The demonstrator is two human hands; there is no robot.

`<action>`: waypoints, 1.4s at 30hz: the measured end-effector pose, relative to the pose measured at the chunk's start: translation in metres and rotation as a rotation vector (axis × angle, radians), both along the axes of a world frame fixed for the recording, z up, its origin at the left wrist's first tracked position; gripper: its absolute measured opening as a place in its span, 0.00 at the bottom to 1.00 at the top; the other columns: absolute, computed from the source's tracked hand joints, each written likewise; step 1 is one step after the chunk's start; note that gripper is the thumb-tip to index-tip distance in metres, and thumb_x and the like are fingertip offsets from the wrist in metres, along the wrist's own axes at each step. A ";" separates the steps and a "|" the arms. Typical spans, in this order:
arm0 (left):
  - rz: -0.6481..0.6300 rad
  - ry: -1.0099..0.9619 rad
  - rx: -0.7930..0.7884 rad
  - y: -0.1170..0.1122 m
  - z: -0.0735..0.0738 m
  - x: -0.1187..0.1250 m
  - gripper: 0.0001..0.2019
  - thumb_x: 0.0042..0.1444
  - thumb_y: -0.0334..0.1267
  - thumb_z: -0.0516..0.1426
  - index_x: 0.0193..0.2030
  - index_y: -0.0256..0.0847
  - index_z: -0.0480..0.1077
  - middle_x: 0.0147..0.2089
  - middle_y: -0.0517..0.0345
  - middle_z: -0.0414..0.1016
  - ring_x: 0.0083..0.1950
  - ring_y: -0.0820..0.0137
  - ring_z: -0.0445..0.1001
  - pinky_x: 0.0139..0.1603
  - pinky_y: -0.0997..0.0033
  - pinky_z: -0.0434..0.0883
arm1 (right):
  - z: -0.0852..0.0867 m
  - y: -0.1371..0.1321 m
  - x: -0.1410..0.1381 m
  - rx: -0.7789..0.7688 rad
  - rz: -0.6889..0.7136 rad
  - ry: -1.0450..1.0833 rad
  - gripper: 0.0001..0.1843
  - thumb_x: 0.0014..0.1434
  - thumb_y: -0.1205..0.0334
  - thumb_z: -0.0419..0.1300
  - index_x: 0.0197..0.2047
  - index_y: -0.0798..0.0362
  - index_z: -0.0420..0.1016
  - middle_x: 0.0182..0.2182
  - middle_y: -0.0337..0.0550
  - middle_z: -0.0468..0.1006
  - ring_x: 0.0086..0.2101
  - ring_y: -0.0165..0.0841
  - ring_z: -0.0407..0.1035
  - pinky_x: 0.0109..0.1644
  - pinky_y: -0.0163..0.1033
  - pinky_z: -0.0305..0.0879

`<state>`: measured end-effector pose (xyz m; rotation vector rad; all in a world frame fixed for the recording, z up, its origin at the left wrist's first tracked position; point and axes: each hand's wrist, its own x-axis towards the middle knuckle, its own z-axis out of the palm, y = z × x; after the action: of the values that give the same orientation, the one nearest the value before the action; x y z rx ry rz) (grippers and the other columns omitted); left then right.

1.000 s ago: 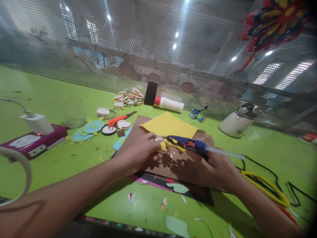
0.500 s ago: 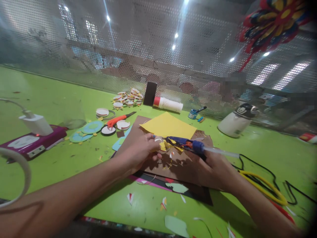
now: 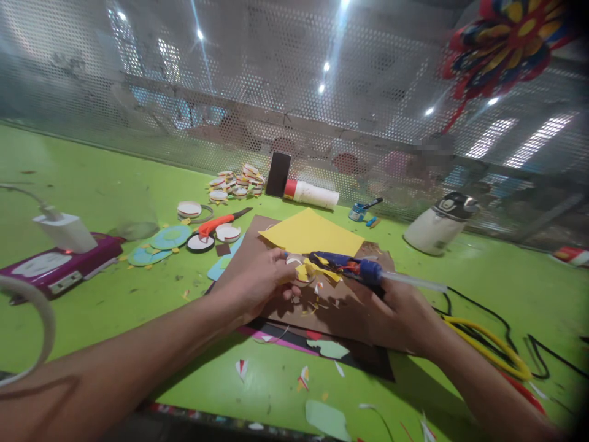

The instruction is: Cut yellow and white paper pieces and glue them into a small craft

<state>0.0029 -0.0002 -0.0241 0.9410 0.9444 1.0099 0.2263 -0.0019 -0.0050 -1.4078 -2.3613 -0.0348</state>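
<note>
My left hand (image 3: 264, 279) is closed on a small round paper piece (image 3: 294, 263), white with yellow bits at its right side. From the right, a blue glue gun (image 3: 345, 264) points at that piece, its nozzle near the yellow bits. Wrapped round the glue gun's grip is my right hand (image 3: 398, 304); a clear glue stick (image 3: 416, 281) juts from the gun's rear. Whether the nozzle touches the piece I cannot tell. Under both hands lies brown card (image 3: 331, 316), strewn with small scraps, and a yellow sheet (image 3: 313, 232) rests on its far part.
Scissors with orange handles (image 3: 215, 224) and light blue paper discs (image 3: 170, 236) lie left. Farther back are a heap of small round paper pieces (image 3: 237, 182), a phone (image 3: 278, 174) and a white bottle (image 3: 315, 195). A purple power strip (image 3: 59, 270) stands left, a white-and-black container (image 3: 437, 226) right.
The glue gun seems to have shifted very slightly against the round piece. Both hands keep their hold, and the whole view has moved a touch.
</note>
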 end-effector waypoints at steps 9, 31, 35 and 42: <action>0.016 0.004 -0.029 -0.002 0.006 0.001 0.09 0.47 0.25 0.55 0.37 0.35 0.65 0.30 0.55 0.73 0.22 0.79 0.68 0.21 0.79 0.62 | -0.002 -0.001 0.003 0.003 -0.033 0.030 0.24 0.63 0.46 0.46 0.37 0.54 0.76 0.24 0.46 0.78 0.25 0.39 0.69 0.24 0.37 0.60; -0.002 -0.023 -0.001 0.001 0.000 -0.001 0.13 0.47 0.25 0.57 0.41 0.32 0.65 0.34 0.51 0.75 0.23 0.79 0.69 0.21 0.81 0.62 | 0.004 -0.001 0.000 0.001 -0.004 0.052 0.20 0.62 0.50 0.47 0.33 0.54 0.74 0.24 0.46 0.76 0.24 0.36 0.67 0.24 0.37 0.58; -0.010 -0.015 -0.004 0.001 0.001 -0.001 0.11 0.47 0.25 0.56 0.39 0.33 0.65 0.30 0.53 0.74 0.23 0.78 0.70 0.20 0.81 0.61 | 0.004 0.001 0.004 0.026 -0.056 0.092 0.20 0.60 0.48 0.49 0.27 0.53 0.72 0.19 0.42 0.71 0.20 0.33 0.62 0.22 0.36 0.55; 0.005 -0.011 -0.049 0.000 0.005 0.001 0.10 0.48 0.23 0.54 0.39 0.33 0.64 0.29 0.51 0.74 0.21 0.79 0.68 0.19 0.81 0.60 | 0.007 0.019 0.023 0.114 -0.165 0.153 0.21 0.59 0.46 0.51 0.29 0.53 0.74 0.17 0.41 0.69 0.18 0.33 0.60 0.21 0.36 0.52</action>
<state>0.0034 -0.0004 -0.0192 0.8923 0.9587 0.9910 0.2493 0.0172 0.0016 -1.4904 -2.0833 -0.1012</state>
